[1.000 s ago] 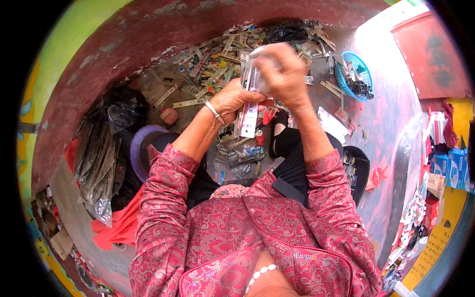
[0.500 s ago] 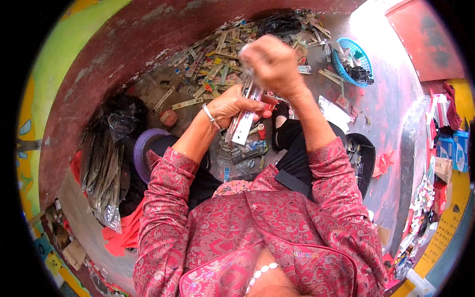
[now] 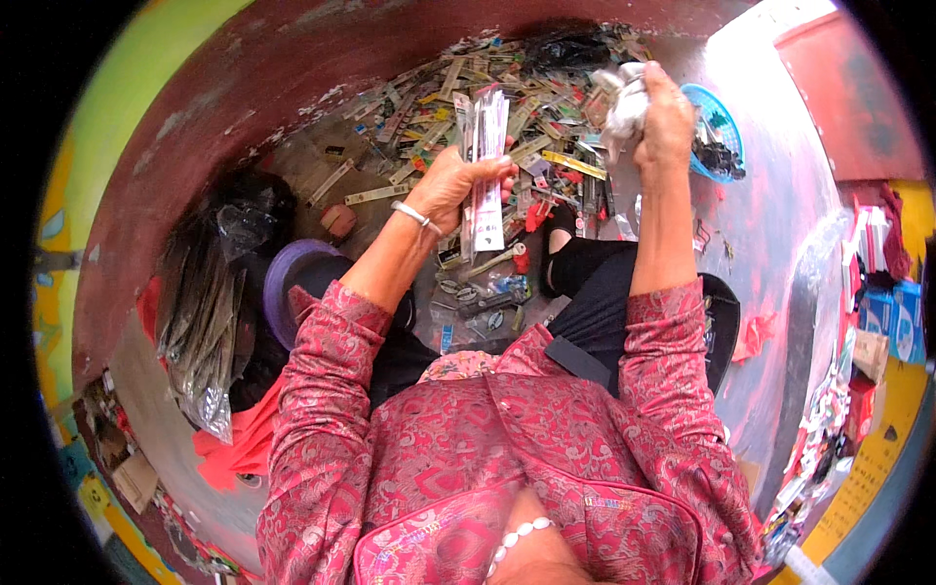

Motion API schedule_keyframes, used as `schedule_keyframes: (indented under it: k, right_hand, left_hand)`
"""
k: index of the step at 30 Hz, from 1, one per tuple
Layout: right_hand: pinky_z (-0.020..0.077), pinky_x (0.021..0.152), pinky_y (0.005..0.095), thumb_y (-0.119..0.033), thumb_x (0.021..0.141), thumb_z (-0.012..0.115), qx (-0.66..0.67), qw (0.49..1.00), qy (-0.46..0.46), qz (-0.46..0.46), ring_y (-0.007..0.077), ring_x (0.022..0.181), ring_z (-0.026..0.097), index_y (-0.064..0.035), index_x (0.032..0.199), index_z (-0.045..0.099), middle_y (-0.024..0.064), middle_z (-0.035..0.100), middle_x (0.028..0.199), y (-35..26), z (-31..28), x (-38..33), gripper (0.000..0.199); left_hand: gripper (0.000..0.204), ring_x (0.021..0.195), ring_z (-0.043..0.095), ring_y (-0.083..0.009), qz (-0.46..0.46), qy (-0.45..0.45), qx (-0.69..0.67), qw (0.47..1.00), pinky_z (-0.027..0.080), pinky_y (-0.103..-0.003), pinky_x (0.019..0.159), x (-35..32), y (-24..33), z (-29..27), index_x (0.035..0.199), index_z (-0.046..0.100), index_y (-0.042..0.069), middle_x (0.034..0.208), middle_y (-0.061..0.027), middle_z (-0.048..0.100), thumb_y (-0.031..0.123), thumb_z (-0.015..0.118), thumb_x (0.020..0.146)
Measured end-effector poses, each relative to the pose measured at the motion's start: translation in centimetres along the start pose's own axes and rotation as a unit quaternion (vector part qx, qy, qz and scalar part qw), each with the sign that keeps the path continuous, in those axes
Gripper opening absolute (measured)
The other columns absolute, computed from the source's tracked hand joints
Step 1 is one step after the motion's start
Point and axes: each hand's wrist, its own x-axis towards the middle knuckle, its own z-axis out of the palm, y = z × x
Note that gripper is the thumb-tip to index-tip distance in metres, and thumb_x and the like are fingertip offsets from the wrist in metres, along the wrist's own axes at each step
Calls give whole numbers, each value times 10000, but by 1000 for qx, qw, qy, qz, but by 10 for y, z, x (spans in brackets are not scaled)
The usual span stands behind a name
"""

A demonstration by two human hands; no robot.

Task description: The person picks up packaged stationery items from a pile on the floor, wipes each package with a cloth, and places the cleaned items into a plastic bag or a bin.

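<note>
My left hand (image 3: 447, 187) is closed around a bundle of long, narrow packets (image 3: 489, 216), white and dark, standing nearly upright in the grip. The thumb presses across the front of the bundle. Out to the right, my right hand (image 3: 669, 122) is raised and closed on a crumpled greyish-white cloth (image 3: 626, 109), whose outline is smeared by motion. Beyond and beneath both hands spreads a heap of similar flat strips and packets (image 3: 424, 115), many of them whitish, yellow or green. Below the bundle, small packaged items (image 3: 487, 317) lie between my legs.
A light-blue plastic basket (image 3: 704, 96) with dark items stands at the right, close behind my right hand. On the left are a black plastic bag (image 3: 249, 210), long clear sleeves (image 3: 200, 336), a purple round rim (image 3: 278, 292) and red cloth (image 3: 244, 447). A dark red wall (image 3: 195, 146) curves behind the heap.
My right hand has moved from the top of the bundle out to the right, and the crumpled cloth now shows in it. The bundle in my left hand has turned more upright.
</note>
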Motion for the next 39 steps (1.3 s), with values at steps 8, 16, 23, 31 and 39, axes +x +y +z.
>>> schedule_keyframes:
  k: [8,16,23,31,39]
  right_hand:
    - [437,596,318,-185,766,588,-271,924,-119,-241,218,638,569,-10,767,610,116,588,704,24,73,-61,177]
    - [466,621,372,-221,763,562,-474,753,-262,-374,269,781,545,-64,760,553,94,527,786,60,76,-85,157]
    - [459,603,340,-214,767,573,-505,677,-492,-214,232,694,560,-34,736,578,80,559,755,15,39,-90,183]
    - [395,393,232,-440,835,512,-249,926,-203,196,92,440,480,-8,767,604,25,557,597,25,34,-52,447]
    - [399,558,214,-300,800,603,-180,828,-415,331,75,612,497,17,797,608,23,580,729,22,57,-74,317]
  left_hand:
    - [229,611,578,-155,-1,65,-82,995,508,-293,598,11,0,-4,980,532,3,735,-50,584,187,512,844]
    - [130,786,594,-207,28,21,-282,959,509,-344,725,23,3,-30,909,529,-9,866,-111,587,94,482,846]
    - [270,963,549,-278,149,186,-242,940,462,-388,867,12,33,-35,1004,496,-81,1020,-195,556,157,454,885]
    - [126,970,549,-276,155,2,-321,934,417,-460,907,8,38,-28,913,547,30,965,-153,584,134,529,844]
    - [225,870,580,-250,137,-71,-331,931,465,-414,842,12,26,-21,1024,486,-7,848,-128,598,139,515,854]
